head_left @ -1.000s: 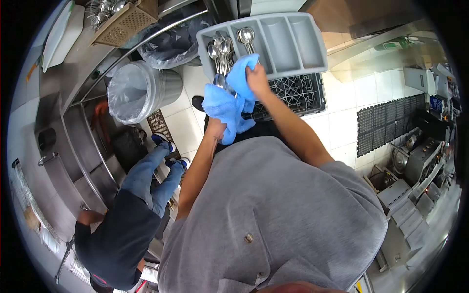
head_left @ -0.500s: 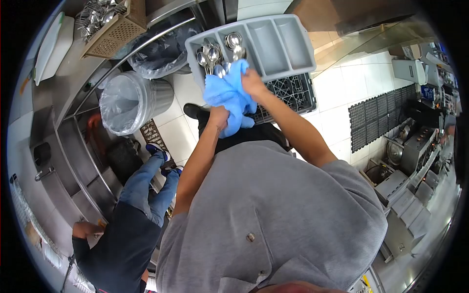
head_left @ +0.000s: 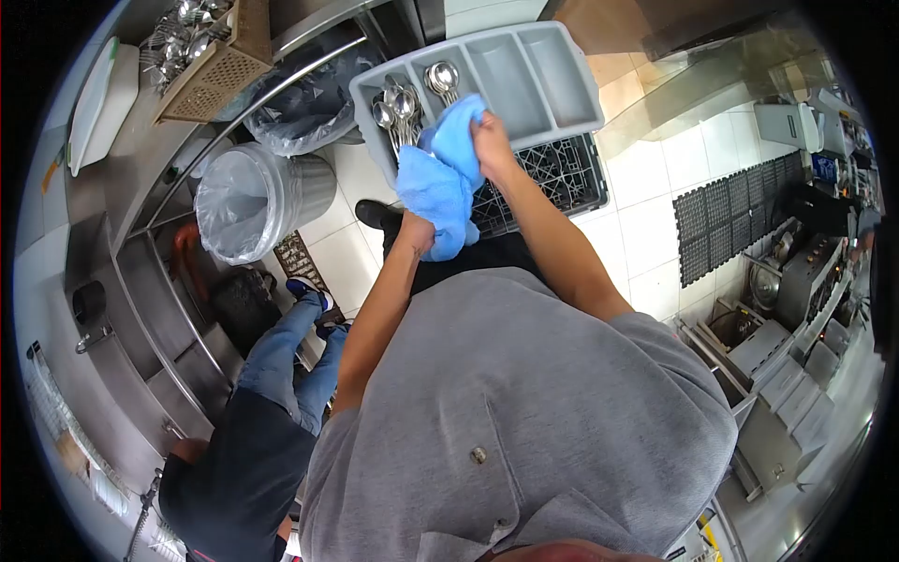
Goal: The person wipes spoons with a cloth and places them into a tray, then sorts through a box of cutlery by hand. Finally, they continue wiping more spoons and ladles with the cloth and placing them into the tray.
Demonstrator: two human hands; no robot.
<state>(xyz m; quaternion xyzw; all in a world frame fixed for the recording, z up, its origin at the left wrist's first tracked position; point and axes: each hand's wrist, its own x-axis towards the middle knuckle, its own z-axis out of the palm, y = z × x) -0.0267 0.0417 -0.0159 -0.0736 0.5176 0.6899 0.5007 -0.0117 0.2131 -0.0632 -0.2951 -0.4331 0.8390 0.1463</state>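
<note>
A light blue cloth (head_left: 438,192) is bunched between my two hands, over the near edge of a grey cutlery tray (head_left: 506,89). My left hand (head_left: 418,230) is closed on its lower part, fingers mostly covered by the folds. Higher up, my right hand (head_left: 491,145) grips the cloth's upper end. Whether any cutlery is inside the cloth cannot be made out. Several spoons (head_left: 401,103) lie in the tray's leftmost compartment. A smaller bunch of spoons (head_left: 442,77) rests in the compartment beside it.
Beneath the tray sits a black dish rack (head_left: 552,178). To the left stand a lined bin (head_left: 314,192) and a tan basket of cutlery (head_left: 211,80) on a steel counter. A co-worker in a black shirt (head_left: 239,468) is at lower left. A black mat (head_left: 730,220) lies right.
My right hand has shifted slightly upward and right with the cloth's upper end. Spoons seen just above the cloth earlier no longer show there. The co-worker has moved slightly.
</note>
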